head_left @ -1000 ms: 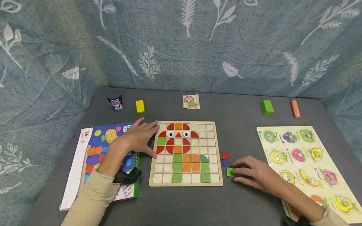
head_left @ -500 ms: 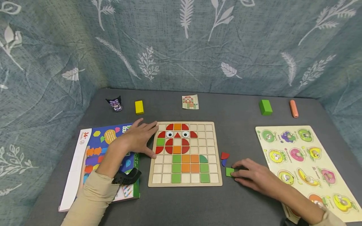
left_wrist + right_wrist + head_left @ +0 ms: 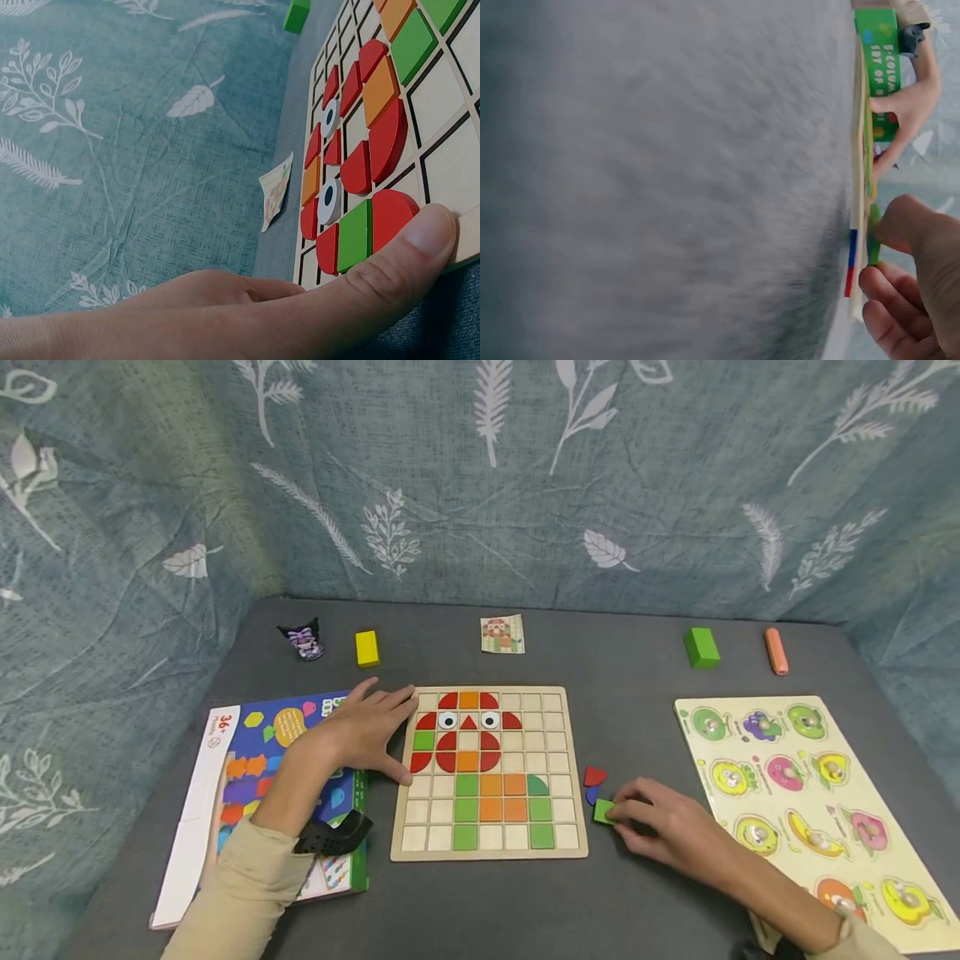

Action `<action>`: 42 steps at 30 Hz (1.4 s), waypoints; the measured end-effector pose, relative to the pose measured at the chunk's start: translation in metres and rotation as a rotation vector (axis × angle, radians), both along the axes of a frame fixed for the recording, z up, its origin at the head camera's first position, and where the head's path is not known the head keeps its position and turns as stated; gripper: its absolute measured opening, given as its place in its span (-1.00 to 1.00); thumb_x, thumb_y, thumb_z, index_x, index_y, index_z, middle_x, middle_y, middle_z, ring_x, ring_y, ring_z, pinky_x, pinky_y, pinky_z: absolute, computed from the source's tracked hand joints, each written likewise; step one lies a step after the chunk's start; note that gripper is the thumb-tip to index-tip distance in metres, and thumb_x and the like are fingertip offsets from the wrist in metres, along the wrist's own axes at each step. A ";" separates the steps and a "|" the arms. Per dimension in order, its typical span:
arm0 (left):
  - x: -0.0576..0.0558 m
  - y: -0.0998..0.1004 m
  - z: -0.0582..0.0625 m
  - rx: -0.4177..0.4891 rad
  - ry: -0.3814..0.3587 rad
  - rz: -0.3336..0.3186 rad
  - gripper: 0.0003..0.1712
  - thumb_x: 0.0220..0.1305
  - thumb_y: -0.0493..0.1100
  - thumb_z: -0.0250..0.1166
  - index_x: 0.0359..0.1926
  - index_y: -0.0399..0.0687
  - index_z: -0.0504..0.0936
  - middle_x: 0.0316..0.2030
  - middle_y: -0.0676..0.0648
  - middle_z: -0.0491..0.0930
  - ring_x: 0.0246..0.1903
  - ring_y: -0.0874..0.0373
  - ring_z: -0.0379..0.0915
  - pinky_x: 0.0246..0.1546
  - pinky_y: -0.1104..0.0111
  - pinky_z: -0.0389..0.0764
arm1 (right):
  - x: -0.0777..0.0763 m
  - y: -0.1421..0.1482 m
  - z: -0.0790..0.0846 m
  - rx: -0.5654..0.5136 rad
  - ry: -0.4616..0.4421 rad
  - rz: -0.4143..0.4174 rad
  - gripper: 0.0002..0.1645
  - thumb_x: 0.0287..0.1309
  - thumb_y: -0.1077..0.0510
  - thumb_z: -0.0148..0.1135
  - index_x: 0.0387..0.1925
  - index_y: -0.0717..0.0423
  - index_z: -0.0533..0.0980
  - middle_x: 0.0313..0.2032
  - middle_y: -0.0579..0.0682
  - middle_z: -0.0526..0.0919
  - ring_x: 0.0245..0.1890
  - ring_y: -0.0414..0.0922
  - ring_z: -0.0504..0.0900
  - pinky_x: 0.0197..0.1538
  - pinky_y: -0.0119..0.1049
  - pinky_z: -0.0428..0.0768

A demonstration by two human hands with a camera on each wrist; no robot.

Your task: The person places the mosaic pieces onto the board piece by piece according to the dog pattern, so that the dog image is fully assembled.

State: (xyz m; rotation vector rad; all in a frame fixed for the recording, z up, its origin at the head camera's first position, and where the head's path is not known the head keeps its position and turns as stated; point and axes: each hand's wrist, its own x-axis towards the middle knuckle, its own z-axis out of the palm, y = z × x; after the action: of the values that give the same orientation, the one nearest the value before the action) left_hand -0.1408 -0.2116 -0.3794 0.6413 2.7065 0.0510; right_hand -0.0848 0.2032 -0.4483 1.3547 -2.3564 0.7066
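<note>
A wooden grid board [image 3: 535, 741] lies in front of me, with red, orange, green and eye tiles laid in many of its cells. My left hand [image 3: 360, 732] rests at its left edge with fingers spread, the thumb on the frame in the left wrist view. To the right of the board, my right hand [image 3: 663, 822] pinches a green square tile [image 3: 602, 812] between thumb and fingers. In the right wrist view this green tile [image 3: 874, 238] is held tipped up. Just behind it lie a red piece [image 3: 595, 776] and a blue piece [image 3: 592, 794].
A blue toy box [image 3: 296, 727] lies under the left forearm. On the right is a fruit puzzle board [image 3: 723, 810]. Along the back stand a small figure [image 3: 303, 639], a yellow block [image 3: 367, 649], a picture card [image 3: 502, 634], a green block [image 3: 702, 648] and an orange stick [image 3: 776, 652].
The right fingers, which were on the green tile lying on the table, now pinch it and have tilted it up slightly toward the board. The left hand stays in place.
</note>
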 end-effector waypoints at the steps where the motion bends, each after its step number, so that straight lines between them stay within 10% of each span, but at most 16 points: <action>1: 0.000 0.000 0.000 0.000 0.001 -0.003 0.28 -0.07 0.41 0.40 0.47 -0.24 0.11 0.50 -0.26 0.04 0.44 -0.22 0.09 0.49 -0.15 -0.26 | -0.002 -0.003 0.001 -0.005 -0.002 -0.003 -0.70 0.34 -0.06 0.06 -0.27 -0.07 0.67 -0.24 -0.18 0.60 -0.29 -0.34 0.57 -0.24 -0.50 0.55; 19: 0.001 0.000 -0.001 0.010 0.013 -0.014 0.27 -0.08 0.41 0.41 0.46 -0.26 0.14 0.48 -0.27 0.08 0.42 -0.22 0.12 0.49 -0.17 -0.23 | -0.076 -0.097 0.025 0.162 0.082 0.089 -0.80 0.05 0.24 0.35 -0.23 0.01 0.72 -0.29 -0.04 0.61 -0.36 -0.23 0.49 -0.42 -0.48 0.51; 42: 0.002 -0.001 -0.005 0.013 0.041 -0.020 0.27 -0.09 0.41 0.41 0.45 -0.26 0.16 0.48 -0.27 0.09 0.41 -0.22 0.13 0.48 -0.17 -0.21 | -0.086 -0.108 0.025 0.293 0.072 0.137 -0.84 0.09 0.23 0.35 -0.24 0.03 0.72 -0.24 0.01 0.60 -0.31 -0.18 0.49 -0.33 -0.44 0.58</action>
State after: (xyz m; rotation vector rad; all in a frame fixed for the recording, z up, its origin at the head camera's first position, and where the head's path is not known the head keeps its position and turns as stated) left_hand -0.1387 -0.2121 -0.3840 0.6805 2.7405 0.0512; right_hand -0.1713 0.0949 -0.4232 1.6455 -2.3967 0.3481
